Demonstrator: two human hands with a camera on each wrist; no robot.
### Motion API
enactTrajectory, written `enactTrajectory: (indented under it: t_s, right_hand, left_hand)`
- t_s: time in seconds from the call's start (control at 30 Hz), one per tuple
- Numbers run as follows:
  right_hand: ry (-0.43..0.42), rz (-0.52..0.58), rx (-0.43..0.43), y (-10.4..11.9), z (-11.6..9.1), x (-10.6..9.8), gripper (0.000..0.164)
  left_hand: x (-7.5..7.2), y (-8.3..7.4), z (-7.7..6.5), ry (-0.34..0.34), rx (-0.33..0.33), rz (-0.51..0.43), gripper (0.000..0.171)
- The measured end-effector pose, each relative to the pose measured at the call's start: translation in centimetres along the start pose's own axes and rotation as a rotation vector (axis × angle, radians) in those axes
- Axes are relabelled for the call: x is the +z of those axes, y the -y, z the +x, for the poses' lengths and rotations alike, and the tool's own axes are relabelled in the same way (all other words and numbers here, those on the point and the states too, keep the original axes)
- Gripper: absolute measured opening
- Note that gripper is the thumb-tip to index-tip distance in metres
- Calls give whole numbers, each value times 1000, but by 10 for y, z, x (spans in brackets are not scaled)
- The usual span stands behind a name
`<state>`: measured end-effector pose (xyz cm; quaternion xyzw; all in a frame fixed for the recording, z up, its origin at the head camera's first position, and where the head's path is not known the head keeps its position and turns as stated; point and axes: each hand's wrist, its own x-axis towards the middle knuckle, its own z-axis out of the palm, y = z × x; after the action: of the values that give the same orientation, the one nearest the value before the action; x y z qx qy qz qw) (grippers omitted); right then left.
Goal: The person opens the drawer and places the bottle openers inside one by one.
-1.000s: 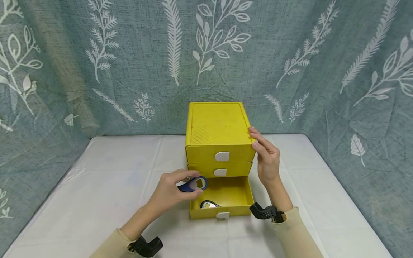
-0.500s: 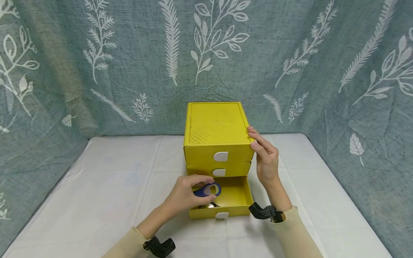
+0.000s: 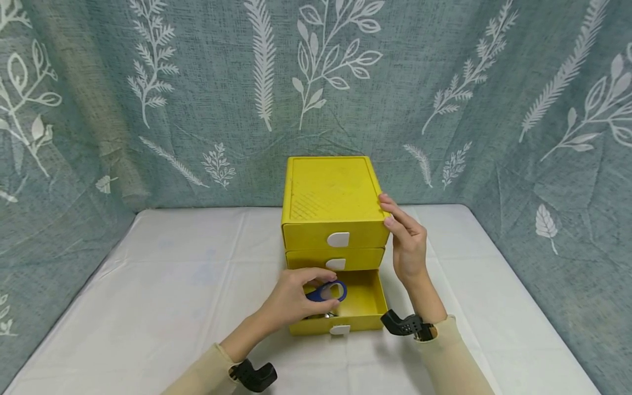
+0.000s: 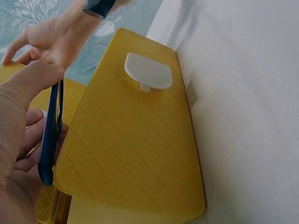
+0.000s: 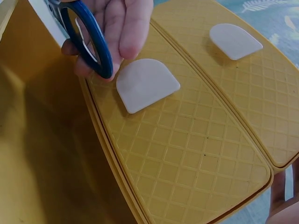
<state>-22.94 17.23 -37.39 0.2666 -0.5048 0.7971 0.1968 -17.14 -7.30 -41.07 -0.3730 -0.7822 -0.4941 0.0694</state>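
My left hand (image 3: 292, 296) pinches a blue-rimmed bottle opener (image 3: 316, 295) between thumb and fingers, above the pulled-out bottom drawer (image 3: 364, 324) of a yellow drawer cabinet (image 3: 336, 186). In the left wrist view the opener (image 4: 48, 149) stands edge-on, near the drawer front. Inside the drawer, a dark-edged metal item (image 3: 329, 315) is mostly hidden by the left hand. My right hand (image 3: 412, 249) rests on the cabinet's upper right front corner, with the thumb at the front and fingertips along the top edge. The two upper drawers are closed.
White tabs mark each drawer front, such as the middle drawer's tab (image 3: 336, 264). The cabinet stands on a white-covered table (image 3: 173, 285). A green leaf-patterned cloth (image 3: 222, 99) hangs behind and at both sides.
The left hand has moved right with the bottle opener, from the drawer's left side to over its middle, now covering most of the item inside. The right hand stays at the cabinet corner.
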Motion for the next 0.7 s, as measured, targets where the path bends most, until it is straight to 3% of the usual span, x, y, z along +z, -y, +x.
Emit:
enactTrajectory:
  t_s: [0.27,0.43,0.57,0.7]
  right_hand:
    - [-1,-14,-4,1,0,1,28]
    - [0,-21,-2,0,0,0,28]
    - [3,-14,-12,0,0,0,28]
    - [5,-9,-18,0,1,0,28]
  left_hand:
    - [3,-2,1,44,-67,-43,43]
    - [5,-8,-1,-15,-82,-75,37]
    - [7,-19,-6,-34,-115,-186,29]
    - [6,-31,-14,14,-181,-314,26]
